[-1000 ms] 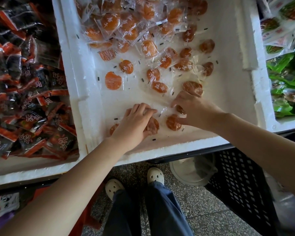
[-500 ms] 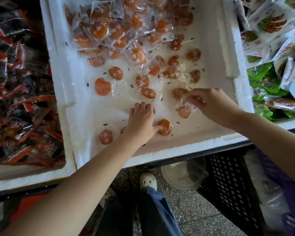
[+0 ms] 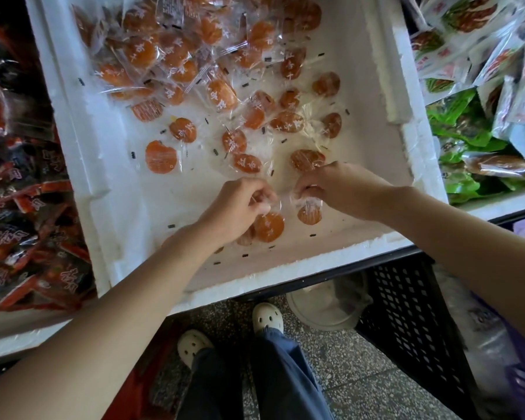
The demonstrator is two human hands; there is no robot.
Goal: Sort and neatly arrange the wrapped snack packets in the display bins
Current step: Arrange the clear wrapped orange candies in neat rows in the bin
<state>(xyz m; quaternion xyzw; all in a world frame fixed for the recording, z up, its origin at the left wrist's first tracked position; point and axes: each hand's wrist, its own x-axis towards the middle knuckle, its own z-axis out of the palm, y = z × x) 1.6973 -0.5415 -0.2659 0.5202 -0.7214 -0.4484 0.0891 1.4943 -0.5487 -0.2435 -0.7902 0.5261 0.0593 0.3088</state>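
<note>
dark packets: red-and-black wrappers fill the neighbouring bin at far left; neither hand touches them
foam bin: white, walled, holds every orange packet; its near wall runs just below both wrists
stray packet: orange disc in clear wrap, flat and alone left of centre, well apart from both hands; left hand is the nearer
heap: orange packets piled loosely at the far left of the bin, thinning to scattered singles toward the right wall
left hand: fingers curled, thumb and fingertips pinching clear wrap at the far edge of the near packet
near packet: its disc lies on the person's side of the pinch, partly under the palm; another disc seems tucked beneath the hand, mostly hidden
loose single: lies just beyond the right knuckles; right hand is the nearer
right packet: disc just beside the near packet, apart from it; wrap runs away from the person into the pinch, so the long axis is near-to-far
right hand: fingers curled down, clamped on the far end of that wrap; close to the left hand, not touching
green packets: next bin on the right, untouched
route, as judged: both held discs trail on the near side of their grips, and the heap lies away and to the left
</note>
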